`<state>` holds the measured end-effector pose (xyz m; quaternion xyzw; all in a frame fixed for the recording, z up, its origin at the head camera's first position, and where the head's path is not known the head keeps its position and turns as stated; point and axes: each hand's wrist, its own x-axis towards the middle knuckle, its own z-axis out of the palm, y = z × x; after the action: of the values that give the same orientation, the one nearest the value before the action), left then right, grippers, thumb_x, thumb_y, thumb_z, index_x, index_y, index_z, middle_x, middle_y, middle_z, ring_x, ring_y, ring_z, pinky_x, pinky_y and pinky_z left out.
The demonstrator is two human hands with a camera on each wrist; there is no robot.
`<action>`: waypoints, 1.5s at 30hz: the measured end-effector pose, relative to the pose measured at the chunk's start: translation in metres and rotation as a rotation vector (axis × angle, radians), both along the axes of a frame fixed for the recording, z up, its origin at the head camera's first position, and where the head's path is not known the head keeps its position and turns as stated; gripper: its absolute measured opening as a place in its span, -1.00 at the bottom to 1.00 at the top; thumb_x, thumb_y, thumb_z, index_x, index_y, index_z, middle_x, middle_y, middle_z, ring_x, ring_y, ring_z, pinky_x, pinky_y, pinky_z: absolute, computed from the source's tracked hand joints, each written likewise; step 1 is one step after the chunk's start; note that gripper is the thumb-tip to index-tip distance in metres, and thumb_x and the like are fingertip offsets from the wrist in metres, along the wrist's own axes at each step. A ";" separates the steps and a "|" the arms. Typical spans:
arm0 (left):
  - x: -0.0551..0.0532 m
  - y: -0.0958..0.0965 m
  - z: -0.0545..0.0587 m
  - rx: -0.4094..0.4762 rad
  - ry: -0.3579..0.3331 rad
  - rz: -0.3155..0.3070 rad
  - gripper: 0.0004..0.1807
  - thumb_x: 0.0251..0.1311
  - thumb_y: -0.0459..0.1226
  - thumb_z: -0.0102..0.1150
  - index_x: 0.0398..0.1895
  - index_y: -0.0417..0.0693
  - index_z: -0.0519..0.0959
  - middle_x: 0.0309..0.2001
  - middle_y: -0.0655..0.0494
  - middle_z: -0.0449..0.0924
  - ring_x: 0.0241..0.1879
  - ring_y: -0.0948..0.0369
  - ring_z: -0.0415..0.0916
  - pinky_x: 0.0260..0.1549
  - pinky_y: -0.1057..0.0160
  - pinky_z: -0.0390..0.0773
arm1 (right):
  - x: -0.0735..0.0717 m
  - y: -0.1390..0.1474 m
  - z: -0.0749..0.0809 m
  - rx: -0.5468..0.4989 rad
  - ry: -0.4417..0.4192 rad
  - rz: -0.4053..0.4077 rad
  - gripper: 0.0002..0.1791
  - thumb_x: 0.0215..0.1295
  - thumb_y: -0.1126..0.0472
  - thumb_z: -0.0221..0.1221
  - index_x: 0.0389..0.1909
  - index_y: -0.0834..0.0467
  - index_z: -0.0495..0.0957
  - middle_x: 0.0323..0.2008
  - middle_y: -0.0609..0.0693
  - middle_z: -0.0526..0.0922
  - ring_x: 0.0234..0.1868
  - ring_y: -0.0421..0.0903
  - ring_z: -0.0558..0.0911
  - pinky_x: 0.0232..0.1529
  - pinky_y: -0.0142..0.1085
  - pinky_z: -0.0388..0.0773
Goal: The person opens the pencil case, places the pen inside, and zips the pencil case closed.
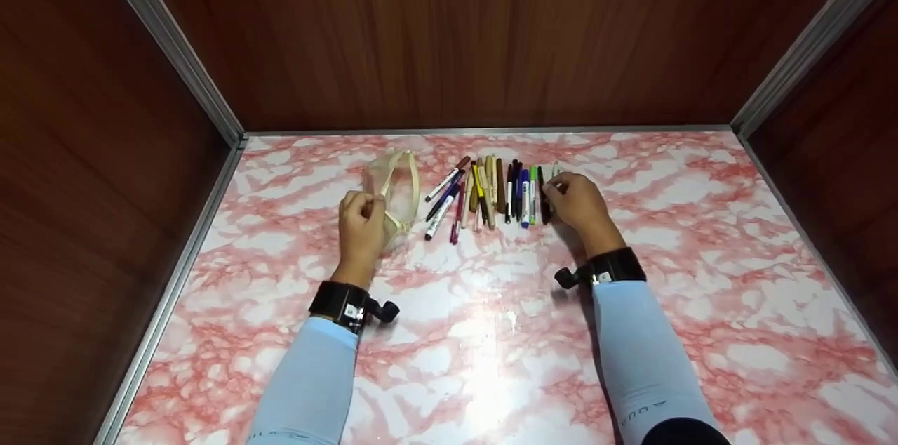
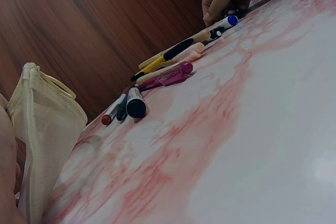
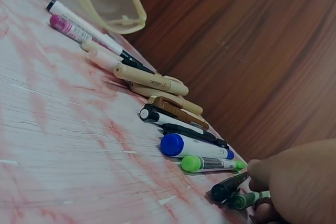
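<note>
My left hand (image 1: 363,220) grips the edge of a cream mesh pouch (image 1: 414,182) with a zipper rim, which stands with its mouth gaping toward the pens. At the far right end of a row of pens, my right hand (image 1: 579,203) curls its fingers round a green pen (image 3: 247,200). Right beside those fingertips lies a black pen (image 3: 228,187). Farther left come a lime-green marker (image 3: 210,164) and a white marker with blue ends (image 3: 197,146). The palm hides part of the green pen.
More pens and markers spread leftward, among them a yellow-and-black pen (image 1: 480,185), a brown pen (image 1: 500,185), a magenta pen (image 1: 459,210) and a black-capped white marker (image 1: 440,215). They lie on a pink-and-white marbled tabletop (image 1: 449,333). Wooden panels (image 1: 449,31) enclose its back and sides.
</note>
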<state>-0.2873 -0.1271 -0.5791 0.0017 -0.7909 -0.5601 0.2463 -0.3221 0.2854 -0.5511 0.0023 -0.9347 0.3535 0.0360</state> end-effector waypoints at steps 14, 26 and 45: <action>-0.003 0.005 0.001 0.011 -0.010 -0.018 -0.85 0.49 -0.36 0.30 -0.25 -0.28 0.73 -0.20 -0.05 0.53 0.00 0.09 0.44 0.08 0.21 0.42 | 0.004 0.006 0.001 0.012 0.037 -0.068 -0.72 0.54 0.22 0.30 0.08 0.34 0.69 -0.13 0.32 0.78 -0.15 0.23 0.73 0.02 0.09 0.67; 0.001 -0.001 -0.007 0.006 -0.002 -0.023 -0.84 0.49 -0.33 0.30 -0.24 -0.25 0.76 -0.19 -0.07 0.56 0.00 0.06 0.46 0.08 0.20 0.42 | 0.005 0.003 -0.001 -0.026 0.042 -0.138 -0.68 0.44 0.27 0.21 0.05 0.37 0.75 -0.15 0.33 0.78 -0.13 0.25 0.73 -0.01 0.05 0.68; 0.001 -0.001 -0.001 0.020 -0.025 -0.025 -0.82 0.53 -0.33 0.29 -0.24 -0.30 0.71 -0.19 -0.04 0.50 -0.01 0.09 0.43 0.08 0.21 0.43 | 0.006 0.004 0.013 -0.294 -0.057 -0.176 -0.60 0.61 0.31 0.18 0.35 0.35 0.63 -0.03 0.27 0.73 -0.47 -0.16 0.71 -0.44 -0.35 0.74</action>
<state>-0.2863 -0.1276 -0.5799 0.0015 -0.7883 -0.5709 0.2293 -0.3159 0.2896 -0.5381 -0.0951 -0.8703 0.4816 0.0403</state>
